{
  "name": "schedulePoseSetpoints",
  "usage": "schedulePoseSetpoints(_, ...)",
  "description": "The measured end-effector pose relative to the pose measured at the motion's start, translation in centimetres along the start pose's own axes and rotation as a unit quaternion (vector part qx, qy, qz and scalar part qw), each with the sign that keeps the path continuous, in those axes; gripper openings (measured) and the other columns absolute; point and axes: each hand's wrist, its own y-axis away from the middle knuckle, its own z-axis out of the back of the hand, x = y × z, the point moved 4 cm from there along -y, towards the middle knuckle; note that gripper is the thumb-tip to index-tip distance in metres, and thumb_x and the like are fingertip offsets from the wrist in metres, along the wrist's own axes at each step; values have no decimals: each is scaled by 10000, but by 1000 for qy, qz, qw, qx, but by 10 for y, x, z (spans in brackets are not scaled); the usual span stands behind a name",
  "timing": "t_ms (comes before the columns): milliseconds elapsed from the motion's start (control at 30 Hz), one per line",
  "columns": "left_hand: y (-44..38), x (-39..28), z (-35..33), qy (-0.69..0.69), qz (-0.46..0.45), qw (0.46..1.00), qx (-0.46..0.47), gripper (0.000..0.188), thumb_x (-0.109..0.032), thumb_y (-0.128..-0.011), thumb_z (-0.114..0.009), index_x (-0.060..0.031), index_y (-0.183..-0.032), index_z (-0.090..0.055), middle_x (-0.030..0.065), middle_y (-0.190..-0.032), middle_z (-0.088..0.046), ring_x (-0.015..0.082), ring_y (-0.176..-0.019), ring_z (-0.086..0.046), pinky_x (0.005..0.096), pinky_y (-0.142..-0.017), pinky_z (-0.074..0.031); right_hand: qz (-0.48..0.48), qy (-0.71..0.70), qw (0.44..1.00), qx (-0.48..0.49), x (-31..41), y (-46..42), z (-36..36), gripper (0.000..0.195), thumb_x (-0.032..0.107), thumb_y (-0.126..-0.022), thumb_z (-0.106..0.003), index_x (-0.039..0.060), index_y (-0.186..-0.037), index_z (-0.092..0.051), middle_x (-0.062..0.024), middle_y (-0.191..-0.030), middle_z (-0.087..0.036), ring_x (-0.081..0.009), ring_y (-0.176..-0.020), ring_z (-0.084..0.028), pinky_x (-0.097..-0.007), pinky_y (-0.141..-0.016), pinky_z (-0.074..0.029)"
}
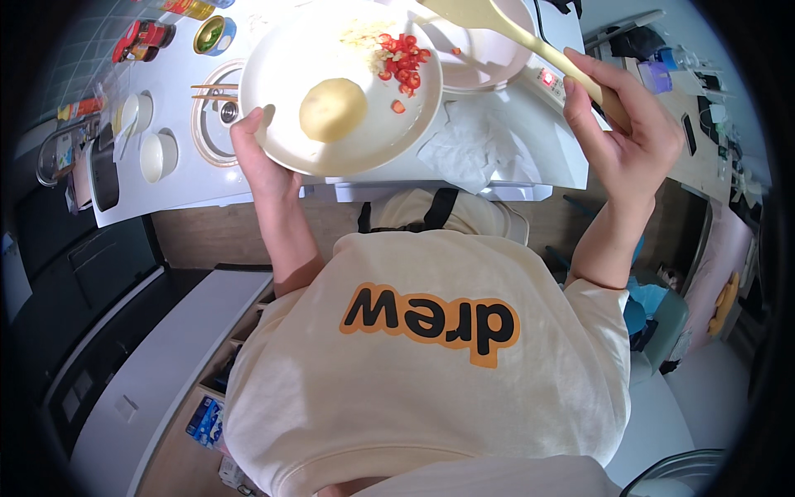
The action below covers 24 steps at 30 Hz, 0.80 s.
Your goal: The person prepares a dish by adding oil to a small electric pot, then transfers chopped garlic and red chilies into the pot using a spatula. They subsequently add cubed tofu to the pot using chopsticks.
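My left hand (268, 163) holds a white plate (279, 56) by its near left rim, the thumb on top. On the plate lie a pale yellow round piece of food (333, 110), possibly a peeled potato, sliced red chilies (407, 62) and minced garlic (357, 36). My right hand (636, 136) grips the handle of a cream-coloured spatula or spoon (528, 38). Its head reaches over a pale pan (497, 65), partly hidden behind the plate. A small red piece (456, 51) sits in the pan.
Crumpled white paper (478, 146) lies at the counter's front edge. Leftward are wooden chopsticks (214, 97) by a round drain (229, 112), white cups (158, 156), an opened can (214, 35) and jars (144, 40). A white control panel (546, 84) is beside the pan.
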Motion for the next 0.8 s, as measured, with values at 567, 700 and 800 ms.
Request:
schedulePoseSetpoints(567, 0, 10, -12, 12, 22, 998, 63, 525, -283, -904, -420, 73, -1286, -466, 177, -1206, -594, 246, -1096, -606, 362, -919, -483, 116, 72, 989, 63, 11, 6, -27, 269, 36, -682, -756, 112, -937, -716, -26, -658, -644, -179, -564, -615, -269, -497, -464)
schedulePoseSetpoints(700, -2, 11, -13, -13, 12, 998, 63, 572, -336, -888, -415, 68, -1289, -471, 199, -1214, -592, 265, -1088, -613, 371, -907, -496, 112, 83, 990, 33, 14, 4, -20, 280, 27, -683, -758, 108, -949, -722, -32, -673, -656, -180, -578, -625, -268, -516, -476)
schedulePoseSetpoints(800, -5, 13, -13, -16, 14, 998, 64, 567, -332, -892, -413, 69, -1287, -473, 196, -1210, -595, 262, -1086, -614, 371, -908, -497, 99, 69, 993, 14, 17, 3, -14, 291, 20, -683, -759, 103, -960, -726, -38, -689, -666, -185, -587, -632, -269, -531, -488)
